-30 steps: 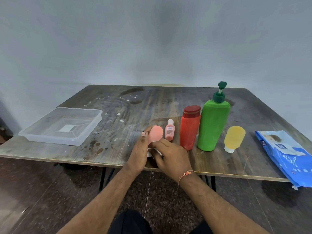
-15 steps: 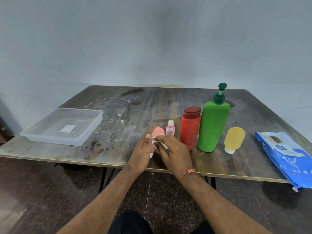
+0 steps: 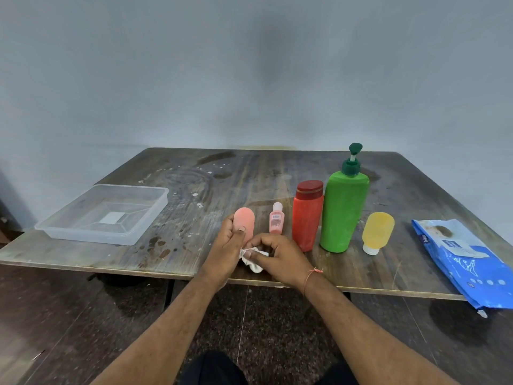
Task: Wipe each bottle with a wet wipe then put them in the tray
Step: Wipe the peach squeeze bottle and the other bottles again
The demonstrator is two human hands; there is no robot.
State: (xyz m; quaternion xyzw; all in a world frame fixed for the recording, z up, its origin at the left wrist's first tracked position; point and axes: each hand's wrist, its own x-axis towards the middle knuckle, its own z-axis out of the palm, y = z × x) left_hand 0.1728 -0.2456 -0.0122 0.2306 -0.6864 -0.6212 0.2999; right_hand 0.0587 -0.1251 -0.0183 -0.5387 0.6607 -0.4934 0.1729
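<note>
Pink bottle (image 3: pixel 244 224) held upright in left hand (image 3: pixel 228 247), thumb across its front, long axis vertical, lower end hidden behind the fingers. Wipe (image 3: pixel 253 259) bunched and pinched in right hand (image 3: pixel 277 259), touching the bottle's lower part, just right of and below it. Both hands near the front edge of the surface (image 3: pixel 249 173).

Tray (image 3: pixel 150 218) to the left, well apart from the left hand, holding no bottles yet (so first bottle in progress, by judgement). Left hand the nearer to it; path over bare, stained surface, nothing standing between.

Crowded to the right: small pink bottle (image 3: pixel 276 222) just beside, then red bottle (image 3: pixel 307 215), green pump bottle (image 3: pixel 344 209), yellow bottle (image 3: pixel 377 232), all unwiped in a row. Wipe pack (image 3: pixel 458 259) far right, overhanging the front edge.

Risk judged: right knuckles knocking over the small pink bottle.
</note>
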